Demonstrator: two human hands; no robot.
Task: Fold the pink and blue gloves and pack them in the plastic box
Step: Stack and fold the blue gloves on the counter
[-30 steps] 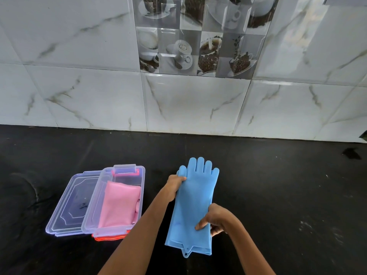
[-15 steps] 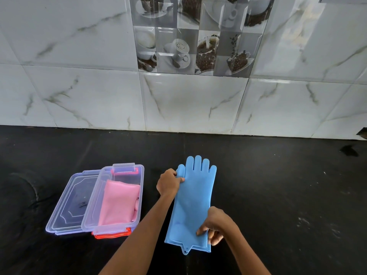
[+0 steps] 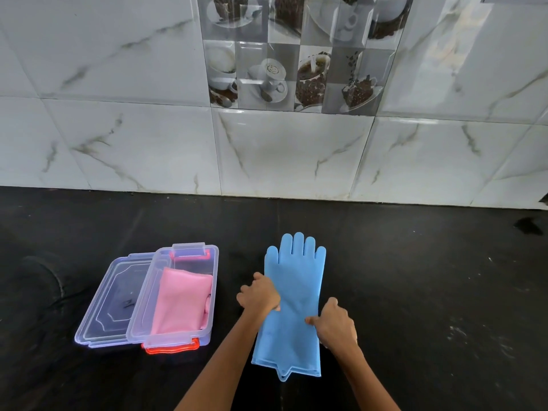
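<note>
Black counter [image 3: 415,292], one box [image 3: 142,315], one pink glove [image 3: 181,304], both hands [image 3: 259,295] [image 3: 336,324] pinching one blue glove [image 3: 293,292]

Blue gloves [image 3: 292,295] flat on counter; folded pink glove [image 3: 181,301] inside clear plastic box [image 3: 142,310].

This is looking like a home kitchen: a black stone counter [image 3: 415,277] is running under a glossy marble-look tiled wall [image 3: 133,84], and beyond the fingertips a decorative tile [image 3: 296,54] is showing what seem to be coffee cups and beans.
</note>
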